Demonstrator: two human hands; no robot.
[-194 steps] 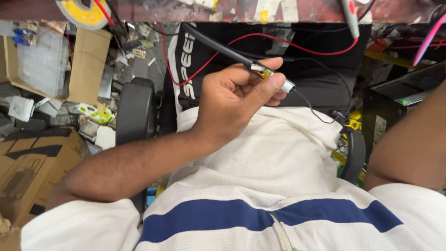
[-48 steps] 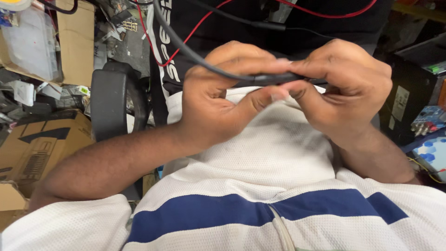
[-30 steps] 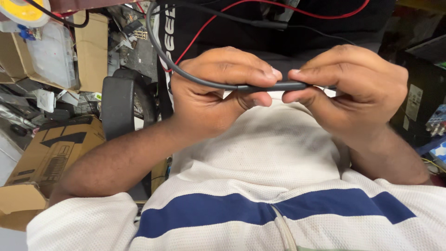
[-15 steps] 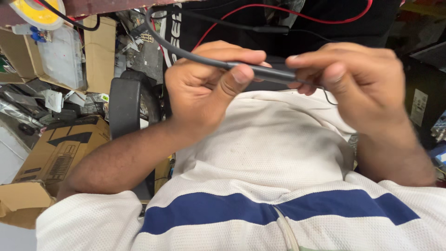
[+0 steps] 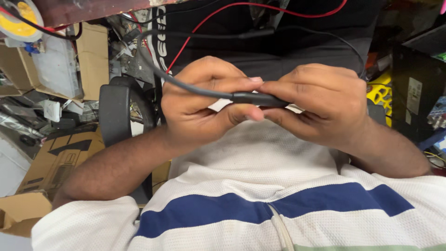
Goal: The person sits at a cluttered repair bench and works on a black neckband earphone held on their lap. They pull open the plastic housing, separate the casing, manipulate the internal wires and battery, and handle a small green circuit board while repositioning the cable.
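- Gripping a grey cable [image 5: 186, 86] at its thicker black end piece [image 5: 258, 99], both hands meet just above the lap, a little above the centre of the view.
- Left hand [image 5: 204, 109]: fingers curled shut around the cable, thumb pressing from below where grey cord meets black sleeve.
- Right hand [image 5: 320, 104]: fingers closed over the far end of the black end piece at 3 o'clock from the left hand; the tip is hidden inside the grasp, so what it ends in cannot be told.
- From the left hand the cable loops up to 11 o'clock, past a red wire [image 5: 278, 9] lying on black cloth.
- Step in hand, as I judge it: working or seating the sleeve along the cord, hands pushing toward each other.
- A next move would call for steady opposing grip, small twisting pressure and no kinking of the cord.
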